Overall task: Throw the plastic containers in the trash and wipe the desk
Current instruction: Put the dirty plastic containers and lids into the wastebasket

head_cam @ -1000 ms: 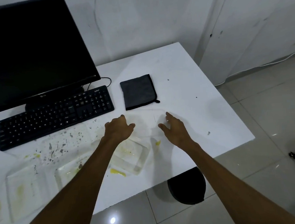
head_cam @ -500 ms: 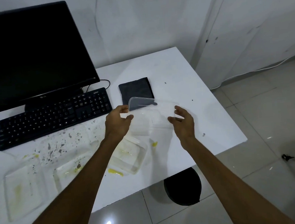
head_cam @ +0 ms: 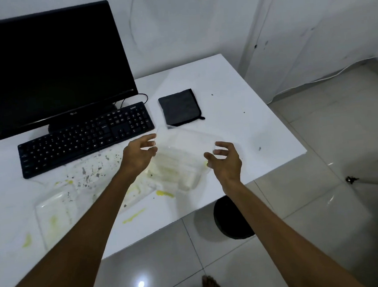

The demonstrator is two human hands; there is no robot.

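Observation:
A clear plastic container (head_cam: 184, 143) hangs just above the white desk (head_cam: 237, 107), held between both hands. My left hand (head_cam: 139, 155) grips its left edge with curled fingers. My right hand (head_cam: 225, 162) holds its right edge, fingers curled round the rim. Under it lies another clear container (head_cam: 179, 173) smeared with yellow. Two more dirty clear containers (head_cam: 55, 208) lie near the left front, one partly behind my left forearm. A folded dark grey cloth (head_cam: 179, 107) lies behind the held container. The black trash bin (head_cam: 230, 221) stands on the floor under the desk's front edge.
A black keyboard (head_cam: 86, 138) and a black monitor (head_cam: 48, 68) stand at the back left. Yellow smears and dark specks (head_cam: 91, 173) cover the desk in front of the keyboard. A tiled floor and a tripod leg (head_cam: 367, 181) lie to the right.
Both hands took hold of a clear container on the desk and lifted it. It was tilted up half a second ago and now hangs lower and flatter, over the dirty container.

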